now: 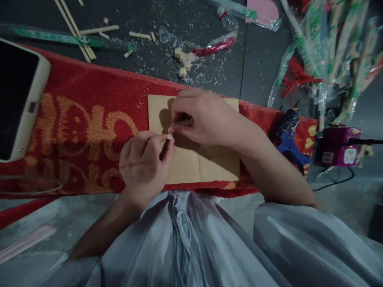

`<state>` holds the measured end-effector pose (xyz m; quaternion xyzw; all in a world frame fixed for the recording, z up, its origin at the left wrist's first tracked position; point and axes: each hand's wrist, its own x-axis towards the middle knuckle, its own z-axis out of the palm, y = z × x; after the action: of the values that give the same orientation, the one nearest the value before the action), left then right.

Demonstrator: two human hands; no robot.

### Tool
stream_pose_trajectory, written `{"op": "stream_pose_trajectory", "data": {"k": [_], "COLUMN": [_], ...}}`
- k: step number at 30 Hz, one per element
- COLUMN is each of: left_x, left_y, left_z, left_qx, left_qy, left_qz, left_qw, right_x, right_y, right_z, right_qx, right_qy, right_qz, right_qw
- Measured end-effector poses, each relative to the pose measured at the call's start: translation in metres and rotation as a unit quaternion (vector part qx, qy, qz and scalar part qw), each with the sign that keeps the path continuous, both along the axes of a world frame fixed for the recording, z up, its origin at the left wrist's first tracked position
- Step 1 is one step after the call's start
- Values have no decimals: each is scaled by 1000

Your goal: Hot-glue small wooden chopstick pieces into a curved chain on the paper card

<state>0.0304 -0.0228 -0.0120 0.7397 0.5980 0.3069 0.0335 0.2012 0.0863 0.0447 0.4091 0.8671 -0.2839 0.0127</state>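
My left hand (145, 159) pinches a tiny pale flower-shaped piece (170, 136) between thumb and index finger. Close beside it, my right hand (206, 115) is closed, its thumb and fingertips nearly touching that piece. A thin, grainy beige strip (187, 122) shows inside the right hand's curled fingers; its kind is unclear. Both hands are over a flat tan board (215, 163), which lies on a red towel (113, 91) with orange lettering.
Beyond the towel, several small pale flower-shaped pieces (184, 61) lie among white shavings. Pale sticks (100, 29) are at the back left. A phone (20, 99) rests at left. On the right are a blue glue gun (289, 139), a purple power adapter (339, 145) and plastic-wrapped sticks (335, 44).
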Motion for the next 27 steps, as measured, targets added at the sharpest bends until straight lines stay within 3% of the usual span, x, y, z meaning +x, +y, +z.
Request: {"op": "stream_pose_trajectory", "data": {"k": [10,17,27], "left_x": [1,2,-2], "left_y": [0,2,-3], "left_z": [4,1,3], "left_qx": [-86,-29,-78], "left_qy": [-42,-36,-67], "left_qz": [19,12,16], "left_qw": [995,999,995], "right_x": [2,2,6], "right_y": [2,1,0], "right_z": [-11,-6,3], "right_qx": [7,1,54], "right_qy": [37,7,-20], "right_qz": [-11,-5,16], "right_qw": [999,1000,998]}}
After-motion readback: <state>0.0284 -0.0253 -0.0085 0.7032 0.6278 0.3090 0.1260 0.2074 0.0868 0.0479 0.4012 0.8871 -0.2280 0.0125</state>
